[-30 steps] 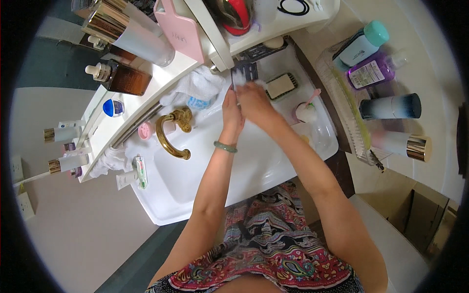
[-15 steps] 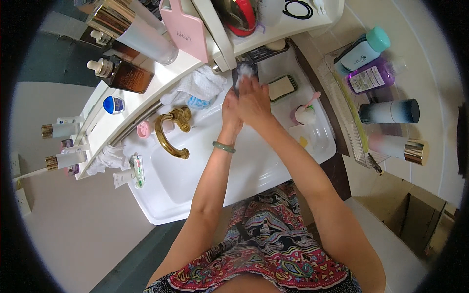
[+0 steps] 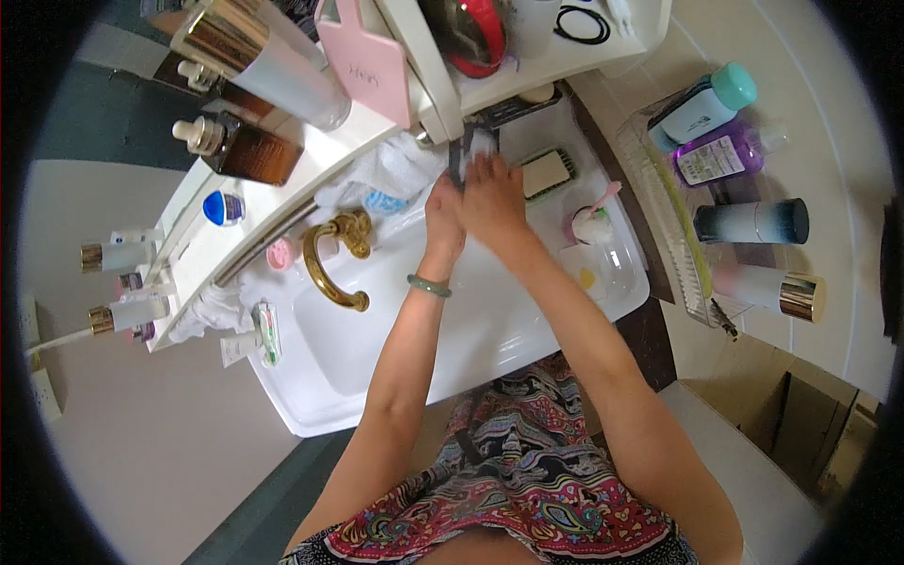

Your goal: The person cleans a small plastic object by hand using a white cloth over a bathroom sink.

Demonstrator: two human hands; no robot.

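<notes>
At the far side of the white sink [image 3: 452, 330], my hands are close together. My left hand [image 3: 443, 218], below a green bangle [image 3: 429, 284], is closed, apparently round the lower end of a dark flat object [image 3: 458, 155]. Its kind cannot be made out. My right hand [image 3: 493, 200] presses a white wad [image 3: 483, 143] against that object with its fingertips. The fingers hide much of both things. To the right of my right hand lies a brush with a pale back [image 3: 546, 174]. A white towel [image 3: 386, 169] is bunched to the left.
A gold tap [image 3: 330, 268] arches over the basin. Near the right rim stands a cup with a pink handle [image 3: 590, 226]. A wire rack [image 3: 673, 235] holds several bottles on the right. A white shelf [image 3: 311, 179] at upper left carries a dropper bottle [image 3: 250, 151] and a pink paddle-shaped board [image 3: 365, 66].
The surroundings have shifted slightly right and down in the view. My hands keep nearly the same place, still on the dark flat object and the white wad.
</notes>
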